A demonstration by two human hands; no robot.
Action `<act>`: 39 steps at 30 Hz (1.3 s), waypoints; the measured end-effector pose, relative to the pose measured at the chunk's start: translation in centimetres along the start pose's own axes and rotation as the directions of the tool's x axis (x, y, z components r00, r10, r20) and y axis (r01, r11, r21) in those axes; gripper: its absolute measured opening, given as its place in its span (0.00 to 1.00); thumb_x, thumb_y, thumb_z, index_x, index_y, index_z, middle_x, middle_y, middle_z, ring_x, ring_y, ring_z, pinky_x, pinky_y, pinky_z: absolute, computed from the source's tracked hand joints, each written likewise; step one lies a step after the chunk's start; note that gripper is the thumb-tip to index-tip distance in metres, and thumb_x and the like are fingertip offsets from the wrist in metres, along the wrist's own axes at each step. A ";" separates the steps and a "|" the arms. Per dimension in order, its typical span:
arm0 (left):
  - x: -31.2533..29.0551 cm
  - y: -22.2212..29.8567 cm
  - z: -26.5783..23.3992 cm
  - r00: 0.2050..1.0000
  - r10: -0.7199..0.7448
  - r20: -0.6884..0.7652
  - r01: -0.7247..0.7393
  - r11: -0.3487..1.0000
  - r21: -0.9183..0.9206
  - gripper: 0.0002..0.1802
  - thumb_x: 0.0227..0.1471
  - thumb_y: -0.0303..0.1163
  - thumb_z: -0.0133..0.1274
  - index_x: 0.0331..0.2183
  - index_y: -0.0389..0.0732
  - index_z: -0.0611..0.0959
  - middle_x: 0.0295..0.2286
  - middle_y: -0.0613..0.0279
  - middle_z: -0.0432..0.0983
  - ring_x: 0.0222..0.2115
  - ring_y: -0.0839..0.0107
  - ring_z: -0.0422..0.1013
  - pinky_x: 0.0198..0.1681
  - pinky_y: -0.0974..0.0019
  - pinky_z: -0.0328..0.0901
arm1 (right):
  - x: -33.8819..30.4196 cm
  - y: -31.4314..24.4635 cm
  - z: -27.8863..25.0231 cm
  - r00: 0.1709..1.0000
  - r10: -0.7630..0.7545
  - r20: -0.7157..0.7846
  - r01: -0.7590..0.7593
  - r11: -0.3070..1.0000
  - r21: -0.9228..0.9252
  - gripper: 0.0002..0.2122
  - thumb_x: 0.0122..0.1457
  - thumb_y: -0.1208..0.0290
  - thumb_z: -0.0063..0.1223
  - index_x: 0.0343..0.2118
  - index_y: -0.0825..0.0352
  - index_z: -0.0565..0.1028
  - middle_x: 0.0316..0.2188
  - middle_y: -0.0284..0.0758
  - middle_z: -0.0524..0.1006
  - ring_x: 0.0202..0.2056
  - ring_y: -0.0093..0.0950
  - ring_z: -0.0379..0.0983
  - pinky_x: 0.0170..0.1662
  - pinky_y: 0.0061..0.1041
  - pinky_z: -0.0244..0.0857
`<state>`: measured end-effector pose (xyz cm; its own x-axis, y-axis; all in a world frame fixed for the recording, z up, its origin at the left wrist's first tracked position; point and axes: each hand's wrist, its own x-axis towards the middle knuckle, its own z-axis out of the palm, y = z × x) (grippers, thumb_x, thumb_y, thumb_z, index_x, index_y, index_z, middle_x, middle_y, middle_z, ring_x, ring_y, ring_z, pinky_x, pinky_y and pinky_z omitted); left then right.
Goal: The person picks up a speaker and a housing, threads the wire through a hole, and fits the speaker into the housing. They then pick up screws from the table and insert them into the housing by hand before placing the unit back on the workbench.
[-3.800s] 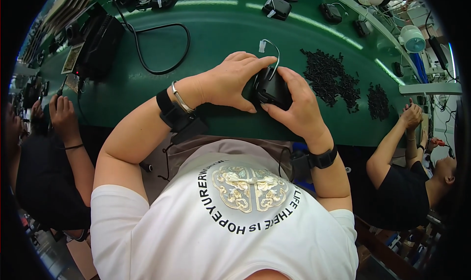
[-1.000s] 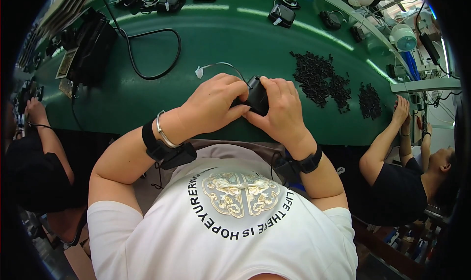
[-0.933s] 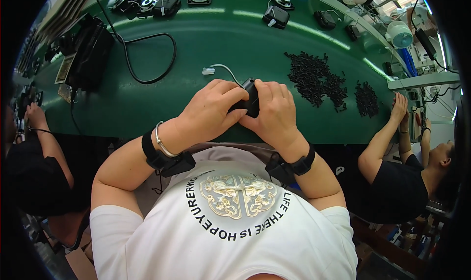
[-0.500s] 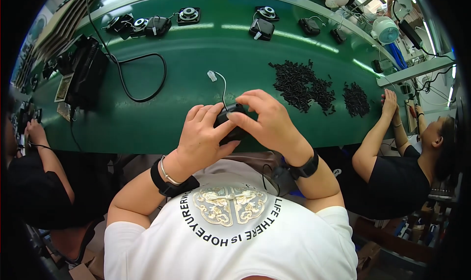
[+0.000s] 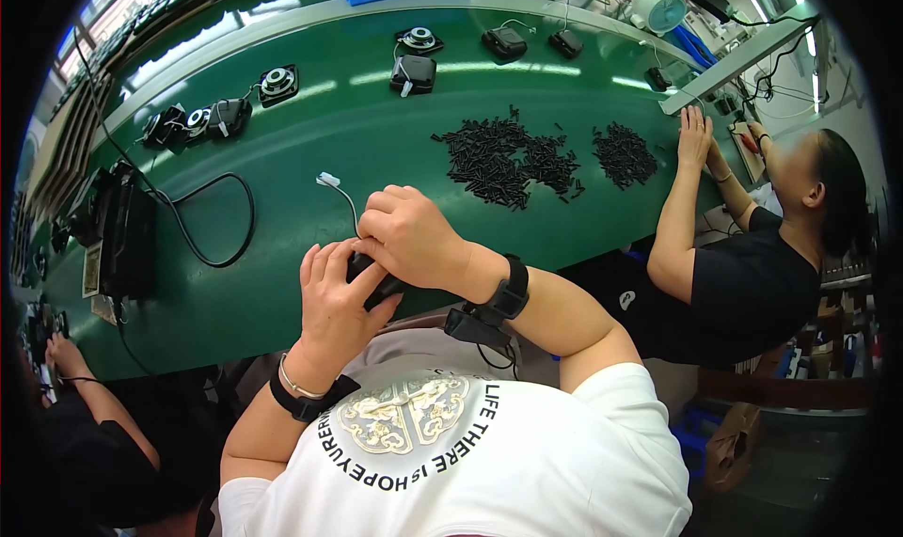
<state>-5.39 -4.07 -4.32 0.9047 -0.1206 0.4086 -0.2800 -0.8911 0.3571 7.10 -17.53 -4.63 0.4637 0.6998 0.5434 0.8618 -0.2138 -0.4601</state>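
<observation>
My left hand (image 5: 331,302) is wrapped round a small black speaker box (image 5: 384,292) at the near edge of the green table, fingers on its far side and thumb below. A thin grey wire rises from the box and ends in a white plug (image 5: 328,180) just beyond my hands. Over the top of the box, my right hand (image 5: 414,236) is closed, its fingers curled and thumb tip pressed down near the base of the wire. Whatever is pinched there is hidden by the fingers. Both hands cover much of the box.
Small black strips lie in a large pile (image 5: 484,165) and a smaller pile (image 5: 625,154). Several black boxes (image 5: 414,73) and round speakers (image 5: 278,83) stand along the back. A black cable (image 5: 246,222) loops beside a dark machine (image 5: 127,231). Co-workers' hands (image 5: 694,137) are at both sides.
The view has swung, so the table's things sit further left. My right hand has gone from spread fingers on the box's end to curled fingers over its top.
</observation>
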 end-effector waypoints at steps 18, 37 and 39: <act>-0.9 1.1 -0.6 0.997 -0.081 0.021 0.077 0.988 0.132 0.31 0.36 0.41 0.70 0.47 0.55 0.83 0.46 0.52 0.72 0.50 0.53 0.67 0.59 0.40 0.52 | 0.5 0.3 -1.9 0.957 0.109 0.267 -0.171 0.960 0.223 0.07 0.57 0.69 0.57 0.32 0.67 0.79 0.32 0.37 0.76 0.36 0.37 0.73 0.40 0.33 0.69; -0.4 -1.3 -1.1 0.999 -0.011 0.052 0.017 0.993 -0.120 0.30 0.35 0.32 0.68 0.47 0.56 0.84 0.48 0.53 0.73 0.50 0.50 0.67 0.56 0.50 0.59 | -3.4 1.4 -4.2 0.942 0.022 0.336 -0.127 0.947 0.294 0.31 0.48 0.71 0.67 0.57 0.68 0.69 0.48 0.40 0.75 0.46 0.37 0.72 0.51 0.33 0.66; -0.6 -1.3 -1.0 0.999 -0.016 0.049 0.022 0.992 -0.121 0.31 0.35 0.32 0.68 0.47 0.56 0.84 0.48 0.53 0.73 0.49 0.50 0.67 0.56 0.50 0.59 | -3.5 1.2 -3.9 0.952 -0.021 0.305 -0.052 0.972 0.229 0.38 0.40 0.72 0.71 0.58 0.67 0.67 0.49 0.41 0.74 0.47 0.40 0.71 0.53 0.36 0.65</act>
<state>-5.85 -2.36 -4.17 0.9238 -0.1276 0.3609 -0.2969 -0.8339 0.4652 7.28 -22.90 -4.34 0.3605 0.8787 0.3128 0.7663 -0.0878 -0.6364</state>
